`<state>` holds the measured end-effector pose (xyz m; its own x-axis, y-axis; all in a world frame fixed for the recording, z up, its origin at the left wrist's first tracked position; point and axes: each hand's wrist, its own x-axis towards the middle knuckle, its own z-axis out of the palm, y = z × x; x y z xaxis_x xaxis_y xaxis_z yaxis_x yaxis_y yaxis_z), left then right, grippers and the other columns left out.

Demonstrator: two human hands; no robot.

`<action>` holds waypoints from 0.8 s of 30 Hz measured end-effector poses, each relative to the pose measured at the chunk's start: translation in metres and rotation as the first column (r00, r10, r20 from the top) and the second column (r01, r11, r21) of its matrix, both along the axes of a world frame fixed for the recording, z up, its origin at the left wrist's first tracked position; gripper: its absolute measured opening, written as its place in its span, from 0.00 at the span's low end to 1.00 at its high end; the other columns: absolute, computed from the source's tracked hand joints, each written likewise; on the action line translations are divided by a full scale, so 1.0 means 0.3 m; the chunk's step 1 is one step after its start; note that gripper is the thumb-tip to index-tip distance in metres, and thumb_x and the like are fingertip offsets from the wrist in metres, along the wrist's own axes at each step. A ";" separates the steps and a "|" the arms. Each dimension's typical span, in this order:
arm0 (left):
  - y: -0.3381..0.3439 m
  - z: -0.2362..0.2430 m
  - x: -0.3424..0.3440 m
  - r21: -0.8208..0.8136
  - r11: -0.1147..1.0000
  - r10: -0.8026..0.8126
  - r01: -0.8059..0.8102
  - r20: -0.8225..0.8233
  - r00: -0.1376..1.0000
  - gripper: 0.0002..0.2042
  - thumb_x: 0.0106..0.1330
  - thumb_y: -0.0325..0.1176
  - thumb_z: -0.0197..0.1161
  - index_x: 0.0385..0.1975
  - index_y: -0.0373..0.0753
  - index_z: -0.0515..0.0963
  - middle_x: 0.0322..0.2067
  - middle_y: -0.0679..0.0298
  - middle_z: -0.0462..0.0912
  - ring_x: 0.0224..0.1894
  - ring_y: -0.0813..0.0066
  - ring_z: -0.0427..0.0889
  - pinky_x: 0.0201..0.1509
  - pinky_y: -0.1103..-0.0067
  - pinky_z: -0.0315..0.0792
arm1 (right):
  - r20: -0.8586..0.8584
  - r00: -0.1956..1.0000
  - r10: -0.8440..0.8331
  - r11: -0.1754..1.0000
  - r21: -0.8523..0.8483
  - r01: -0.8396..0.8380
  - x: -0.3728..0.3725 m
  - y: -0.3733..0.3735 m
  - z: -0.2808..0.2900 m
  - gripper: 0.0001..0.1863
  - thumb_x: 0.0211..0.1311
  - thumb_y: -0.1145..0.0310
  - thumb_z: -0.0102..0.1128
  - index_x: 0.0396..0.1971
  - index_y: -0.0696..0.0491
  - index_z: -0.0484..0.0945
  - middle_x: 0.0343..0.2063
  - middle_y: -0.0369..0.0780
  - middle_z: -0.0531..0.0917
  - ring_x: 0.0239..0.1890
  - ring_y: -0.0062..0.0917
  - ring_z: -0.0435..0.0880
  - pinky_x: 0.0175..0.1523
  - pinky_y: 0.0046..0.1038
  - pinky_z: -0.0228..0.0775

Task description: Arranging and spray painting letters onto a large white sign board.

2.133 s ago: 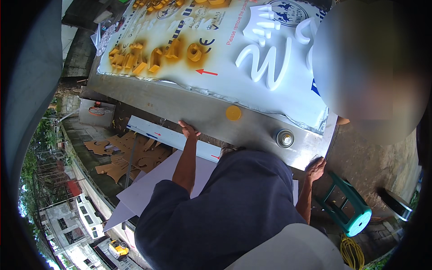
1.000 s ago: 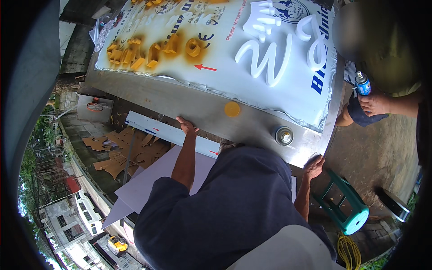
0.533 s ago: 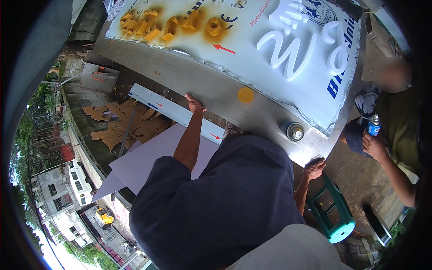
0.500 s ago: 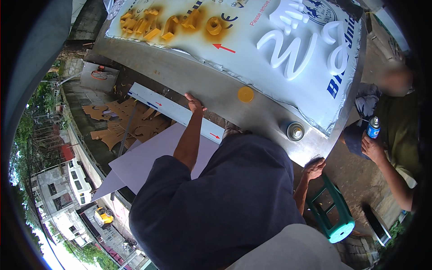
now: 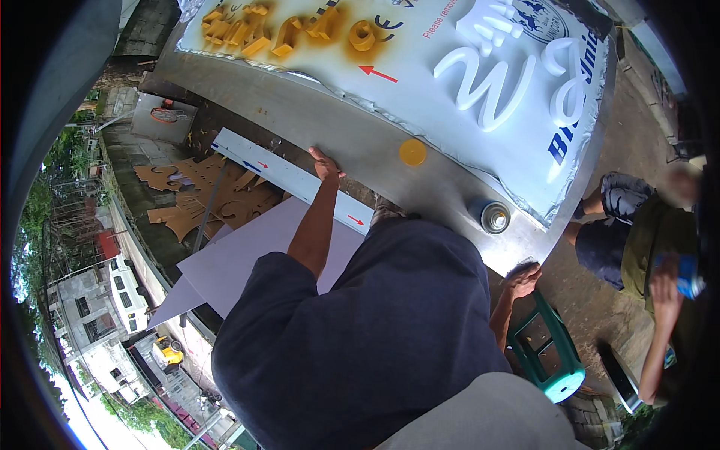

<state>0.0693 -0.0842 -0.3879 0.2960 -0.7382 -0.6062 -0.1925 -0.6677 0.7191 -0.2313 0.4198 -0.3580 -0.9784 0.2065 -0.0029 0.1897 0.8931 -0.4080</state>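
Both the left hand (image 5: pixel 325 163) and right hand (image 5: pixel 523 281) touch the surface (image 5: pixel 337 120): left at the near edge, unclenched, nothing in it; right at the near right corner, fingers curved, can't tell if it grips. Can (image 5: pixel 495 217) stands upright near that corner; yellow cap (image 5: pixel 412 151) lies left of it, also toward the near edge. White sheet (image 5: pixel 417 106) covers the surface beyond them, white letters (image 5: pixel 490 114) toward its right edge, orange letters (image 5: pixel 283 43) toward its left.
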 end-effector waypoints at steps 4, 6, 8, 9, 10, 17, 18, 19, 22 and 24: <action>-0.011 -0.015 0.010 0.016 1.000 -0.010 0.010 -0.024 1.000 0.53 0.52 0.79 0.23 0.64 0.38 0.60 0.52 0.53 0.72 0.42 0.57 0.78 0.27 0.69 0.79 | -0.047 0.997 0.065 0.998 0.021 -0.064 0.000 0.008 -0.008 0.27 0.67 0.48 0.33 0.39 0.58 0.72 0.32 0.56 0.79 0.32 0.54 0.77 0.36 0.52 0.66; -0.015 -0.022 0.018 0.013 0.999 -0.030 0.030 -0.025 0.999 0.53 0.52 0.79 0.23 0.64 0.38 0.59 0.52 0.53 0.72 0.41 0.56 0.78 0.27 0.69 0.79 | -0.031 0.996 0.084 0.996 0.034 -0.083 0.000 0.013 -0.014 0.27 0.68 0.49 0.32 0.39 0.59 0.72 0.32 0.56 0.79 0.32 0.55 0.77 0.36 0.52 0.66; -0.015 -0.026 0.025 0.013 0.999 -0.045 0.046 -0.072 0.996 0.53 0.52 0.79 0.23 0.64 0.36 0.58 0.53 0.51 0.71 0.41 0.54 0.78 0.25 0.70 0.80 | -0.005 0.995 0.104 0.993 0.064 -0.103 -0.004 0.022 -0.020 0.27 0.69 0.50 0.31 0.39 0.60 0.72 0.34 0.57 0.78 0.33 0.54 0.78 0.37 0.51 0.67; -0.021 -0.026 0.024 0.003 0.998 -0.058 0.059 -0.075 0.995 0.52 0.52 0.79 0.24 0.63 0.37 0.58 0.51 0.52 0.73 0.40 0.57 0.79 0.27 0.70 0.79 | 0.042 0.996 0.084 0.995 0.043 -0.086 -0.008 0.029 -0.022 0.27 0.69 0.50 0.32 0.40 0.60 0.72 0.36 0.57 0.78 0.36 0.53 0.78 0.40 0.50 0.68; -0.020 -0.024 0.026 0.004 0.998 -0.068 0.068 -0.074 0.995 0.51 0.53 0.79 0.24 0.63 0.37 0.59 0.49 0.53 0.74 0.38 0.59 0.80 0.28 0.70 0.79 | 0.072 0.995 0.063 0.997 0.033 -0.066 -0.011 0.037 -0.026 0.28 0.68 0.47 0.32 0.45 0.57 0.72 0.38 0.56 0.79 0.39 0.53 0.78 0.42 0.50 0.68; -0.020 0.065 0.083 0.227 0.951 -0.189 0.210 -0.110 0.976 0.50 0.55 0.78 0.25 0.50 0.31 0.71 0.32 0.52 0.79 0.22 0.69 0.77 0.19 0.75 0.72 | 0.076 0.974 0.215 0.958 0.179 -0.225 -0.061 0.118 -0.096 0.28 0.70 0.48 0.30 0.53 0.54 0.71 0.50 0.50 0.77 0.47 0.49 0.77 0.50 0.44 0.69; -0.020 0.088 0.100 0.237 0.914 -0.315 0.329 -0.095 0.944 0.49 0.56 0.77 0.25 0.44 0.31 0.74 0.27 0.55 0.78 0.19 0.72 0.75 0.17 0.77 0.69 | 0.070 0.975 0.212 0.964 0.146 -0.220 -0.067 0.126 -0.109 0.28 0.71 0.49 0.30 0.53 0.54 0.71 0.50 0.49 0.76 0.48 0.49 0.77 0.51 0.44 0.69; -0.017 0.114 0.124 0.251 0.859 -0.439 0.445 -0.083 0.894 0.48 0.57 0.76 0.26 0.39 0.31 0.76 0.21 0.57 0.77 0.17 0.74 0.72 0.15 0.79 0.67 | 0.069 0.978 0.196 0.971 0.123 -0.204 -0.071 0.130 -0.121 0.28 0.71 0.49 0.29 0.54 0.54 0.71 0.51 0.49 0.76 0.48 0.49 0.77 0.52 0.43 0.68; 0.002 0.181 0.171 0.215 0.776 -0.603 0.593 -0.026 0.798 0.41 0.62 0.70 0.33 0.27 0.32 0.79 0.11 0.65 0.72 0.11 0.81 0.66 0.12 0.82 0.59 | 0.110 0.987 0.120 0.986 0.102 -0.131 -0.078 0.124 -0.135 0.30 0.71 0.48 0.28 0.55 0.55 0.70 0.51 0.49 0.76 0.49 0.48 0.76 0.53 0.43 0.68; 0.014 0.220 0.180 0.152 0.763 -0.633 0.629 -0.025 0.774 0.35 0.65 0.63 0.41 0.23 0.33 0.80 0.09 0.67 0.71 0.09 0.82 0.64 0.11 0.82 0.57 | 0.134 0.989 0.060 0.994 0.083 -0.071 -0.075 0.105 -0.122 0.31 0.70 0.46 0.29 0.55 0.55 0.71 0.51 0.50 0.76 0.50 0.48 0.76 0.54 0.43 0.67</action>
<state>0.1235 -0.0799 -0.3218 -0.1883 -0.6693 -0.7188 -0.6242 -0.4835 0.6137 -0.2537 0.4515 -0.3945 -0.9823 0.1470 -0.1164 0.1761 0.9365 -0.3032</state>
